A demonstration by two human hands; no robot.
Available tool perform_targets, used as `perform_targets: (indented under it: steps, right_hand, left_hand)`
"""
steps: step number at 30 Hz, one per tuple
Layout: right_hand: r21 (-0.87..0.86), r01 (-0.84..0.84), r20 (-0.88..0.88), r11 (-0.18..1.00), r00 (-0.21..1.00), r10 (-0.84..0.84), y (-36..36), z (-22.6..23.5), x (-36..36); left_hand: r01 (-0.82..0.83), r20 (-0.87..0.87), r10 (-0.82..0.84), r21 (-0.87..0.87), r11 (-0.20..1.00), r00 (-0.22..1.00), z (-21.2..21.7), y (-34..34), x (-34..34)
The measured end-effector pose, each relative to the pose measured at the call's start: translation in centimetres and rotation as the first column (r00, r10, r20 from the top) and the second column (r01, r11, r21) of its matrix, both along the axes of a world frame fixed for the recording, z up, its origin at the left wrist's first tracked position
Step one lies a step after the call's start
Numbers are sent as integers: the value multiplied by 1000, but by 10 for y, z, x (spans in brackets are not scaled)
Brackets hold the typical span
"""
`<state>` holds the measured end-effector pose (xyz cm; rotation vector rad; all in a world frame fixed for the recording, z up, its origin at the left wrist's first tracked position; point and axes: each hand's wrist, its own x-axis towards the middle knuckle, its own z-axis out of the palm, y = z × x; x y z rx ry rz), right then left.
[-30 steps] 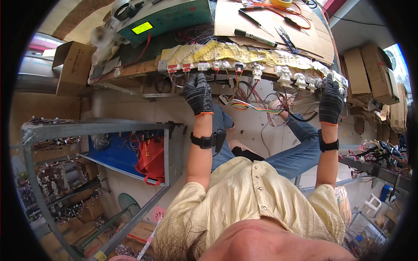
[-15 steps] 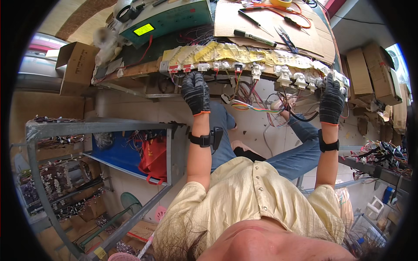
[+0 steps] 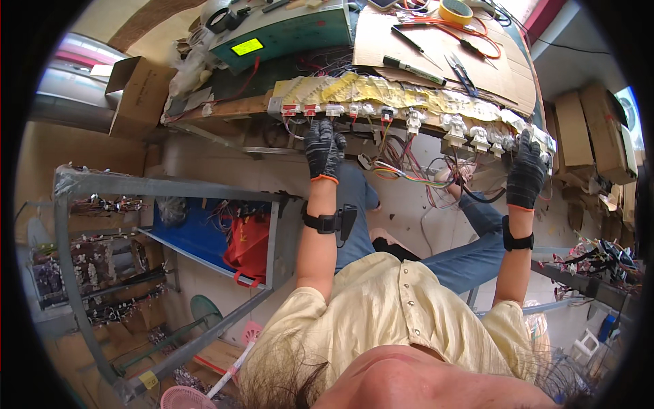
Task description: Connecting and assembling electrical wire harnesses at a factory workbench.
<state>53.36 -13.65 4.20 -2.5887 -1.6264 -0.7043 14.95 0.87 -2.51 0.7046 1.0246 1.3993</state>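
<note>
Along the bench's front edge runs a row of wired connectors, among them a red connector (image 3: 310, 110) and a white connector (image 3: 455, 131), set below crumpled yellow tape (image 3: 381, 88). My left hand (image 3: 323, 151), in a dark striped glove with an orange cuff, is closed just under the left connectors. My right hand (image 3: 526, 170), gloved alike, is closed at the row's right end, its fingertips against the white parts there. What either hand grips is hidden by the fingers. Between the hands hangs a bundle of coloured wires (image 3: 402, 170).
Behind the row stand a green tester box (image 3: 283, 42) with a lit screen and a cardboard sheet (image 3: 375, 44) bearing a marker (image 3: 414, 70), tweezers (image 3: 462, 75) and a tape roll (image 3: 455, 11). A metal rack (image 3: 170, 183) holding a red bag (image 3: 246, 247) is at left.
The whole view has shifted, so the bench sits further right and slightly lower. Both hands stay at about the same places along the row; the left hand's fingers look slightly lower from the connectors.
</note>
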Motion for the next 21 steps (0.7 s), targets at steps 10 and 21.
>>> perform_targets:
  steps: [10, 21]
  right_hand:
    - [-31, 18, 35, 999, 999, -17, 0, -3, 4]
    - [18, -5, 99, 1000, 995, 3, 0, -9, 9]
  left_hand:
    - [-212, 1, 214, 128, 969, 977, -51, 7, 15]
    - [-302, 135, 290, 77, 950, 947, -3, -9, 44]
